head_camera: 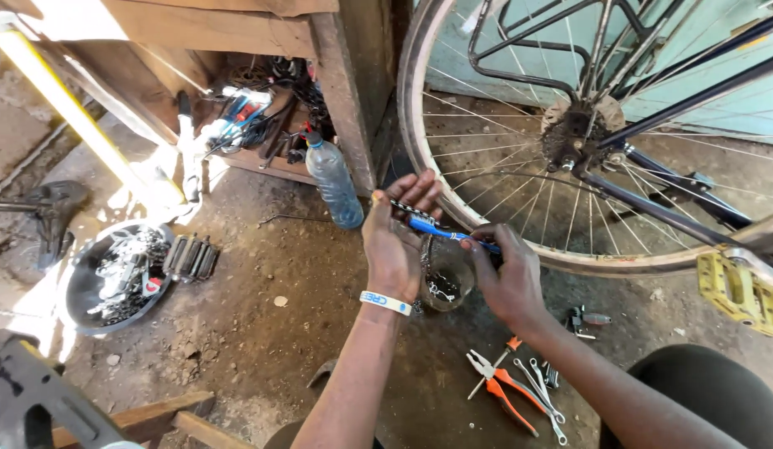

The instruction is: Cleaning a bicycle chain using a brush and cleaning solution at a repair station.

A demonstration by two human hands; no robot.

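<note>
Looking down from the head cam: left hand point(392, 241) has its fingers curled round a short length of bike chain point(413, 210), draped just above a small glass jar point(445, 274). Right hand point(507, 278) pinches a blue-handled tool point(440, 230), tip at the chain beside the left fingertips. Chain's probably floppy, greasy and slippery, so I'd grip the links firmly. Orange pliers point(503, 391) lie below the right wrist.

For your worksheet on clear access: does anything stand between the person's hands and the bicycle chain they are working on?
Nothing visible does. The left hand already holds the bicycle chain across its fingers, and the right hand puts a blue-handled tool straight against it, above a small jar.
</note>
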